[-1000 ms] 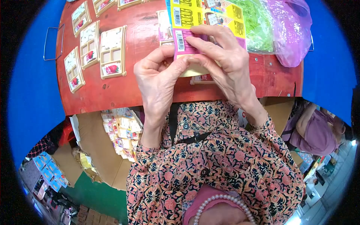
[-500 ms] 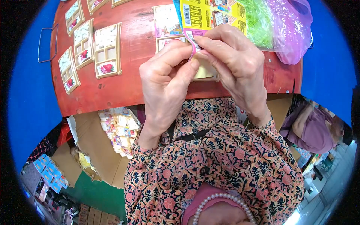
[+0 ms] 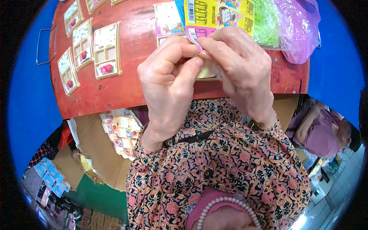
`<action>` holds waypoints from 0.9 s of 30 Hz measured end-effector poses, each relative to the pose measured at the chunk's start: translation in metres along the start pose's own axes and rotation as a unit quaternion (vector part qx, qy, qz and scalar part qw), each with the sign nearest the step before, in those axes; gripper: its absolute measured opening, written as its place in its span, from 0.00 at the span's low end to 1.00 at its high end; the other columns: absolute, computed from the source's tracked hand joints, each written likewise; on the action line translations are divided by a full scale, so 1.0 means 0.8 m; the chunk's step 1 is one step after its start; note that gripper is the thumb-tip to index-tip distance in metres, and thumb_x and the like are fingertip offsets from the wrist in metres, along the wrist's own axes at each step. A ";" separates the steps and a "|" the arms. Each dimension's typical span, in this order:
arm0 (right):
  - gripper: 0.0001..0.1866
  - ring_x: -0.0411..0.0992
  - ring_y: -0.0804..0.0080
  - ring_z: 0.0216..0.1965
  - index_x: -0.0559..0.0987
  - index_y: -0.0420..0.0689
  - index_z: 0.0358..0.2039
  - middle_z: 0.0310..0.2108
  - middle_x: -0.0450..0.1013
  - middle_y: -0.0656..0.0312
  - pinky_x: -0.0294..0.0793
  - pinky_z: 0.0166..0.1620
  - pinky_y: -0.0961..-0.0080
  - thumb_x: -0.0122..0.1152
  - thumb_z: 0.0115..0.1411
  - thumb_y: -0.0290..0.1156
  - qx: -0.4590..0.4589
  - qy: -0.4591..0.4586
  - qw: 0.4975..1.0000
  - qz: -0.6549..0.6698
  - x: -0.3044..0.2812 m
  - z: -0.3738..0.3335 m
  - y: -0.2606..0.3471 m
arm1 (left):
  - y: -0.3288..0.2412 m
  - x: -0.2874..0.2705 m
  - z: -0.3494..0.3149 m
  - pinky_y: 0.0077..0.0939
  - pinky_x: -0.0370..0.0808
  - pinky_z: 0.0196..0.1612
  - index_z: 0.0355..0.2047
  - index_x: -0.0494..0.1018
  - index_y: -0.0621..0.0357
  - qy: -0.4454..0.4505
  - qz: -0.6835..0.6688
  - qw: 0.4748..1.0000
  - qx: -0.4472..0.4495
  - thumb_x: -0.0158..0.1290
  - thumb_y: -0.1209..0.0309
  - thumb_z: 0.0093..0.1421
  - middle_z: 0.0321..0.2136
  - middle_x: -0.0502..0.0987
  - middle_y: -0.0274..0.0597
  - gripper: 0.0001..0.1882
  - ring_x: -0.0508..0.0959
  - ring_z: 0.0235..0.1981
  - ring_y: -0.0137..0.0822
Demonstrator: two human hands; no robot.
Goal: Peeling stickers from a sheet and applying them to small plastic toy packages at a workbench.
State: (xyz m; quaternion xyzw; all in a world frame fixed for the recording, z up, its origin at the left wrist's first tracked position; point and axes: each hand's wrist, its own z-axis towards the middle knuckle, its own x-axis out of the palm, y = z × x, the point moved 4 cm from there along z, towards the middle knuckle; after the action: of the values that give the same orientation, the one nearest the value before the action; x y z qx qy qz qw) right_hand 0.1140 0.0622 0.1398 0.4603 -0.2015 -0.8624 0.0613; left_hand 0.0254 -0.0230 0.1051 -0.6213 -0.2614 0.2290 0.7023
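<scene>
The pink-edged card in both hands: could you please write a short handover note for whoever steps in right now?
Left hand and right hand: both pinch the pink-edged card over the red table.
Things: beige compartment trays lie in a row to the left; the yellow printed sheet and bags of green and purple material sit at the far edge.
Done: several trays hold white pieces.
Left: the card is still in hand.
</scene>
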 end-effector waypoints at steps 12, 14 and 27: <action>0.10 0.70 0.61 0.27 0.75 0.36 0.32 0.26 0.70 0.56 0.70 0.30 0.74 0.57 0.46 0.19 0.010 -0.012 1.000 0.006 0.005 -0.004 -0.008 | 0.006 -0.002 0.003 0.16 0.70 0.29 0.24 0.70 0.70 -0.018 0.028 0.999 0.020 0.52 0.86 0.48 0.24 0.72 0.39 0.03 0.71 0.25 0.24; 0.10 0.70 0.63 0.27 0.75 0.36 0.33 0.25 0.70 0.57 0.70 0.30 0.74 0.58 0.47 0.19 0.033 -0.013 0.999 0.033 0.004 -0.005 -0.007 | 0.006 -0.003 0.003 0.10 0.67 0.31 0.26 0.72 0.69 -0.006 0.008 1.000 0.012 0.52 0.84 0.52 0.27 0.70 0.34 0.01 0.69 0.27 0.20; 0.05 0.65 0.81 0.25 0.74 0.40 0.27 0.23 0.69 0.67 0.63 0.29 0.85 0.52 0.58 0.25 0.195 -0.159 0.953 0.167 0.009 -0.011 -0.042 | 0.010 -0.008 0.007 0.14 0.69 0.29 0.27 0.71 0.70 -0.011 -0.013 1.000 -0.014 0.51 0.83 0.51 0.25 0.72 0.36 0.02 0.71 0.26 0.21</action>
State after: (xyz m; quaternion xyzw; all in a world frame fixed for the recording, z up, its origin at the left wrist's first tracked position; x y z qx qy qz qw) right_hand 0.1194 0.0879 0.1163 0.2805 -0.4465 -0.8458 0.0811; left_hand 0.0164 -0.0219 0.0972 -0.6253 -0.2802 0.2225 0.6935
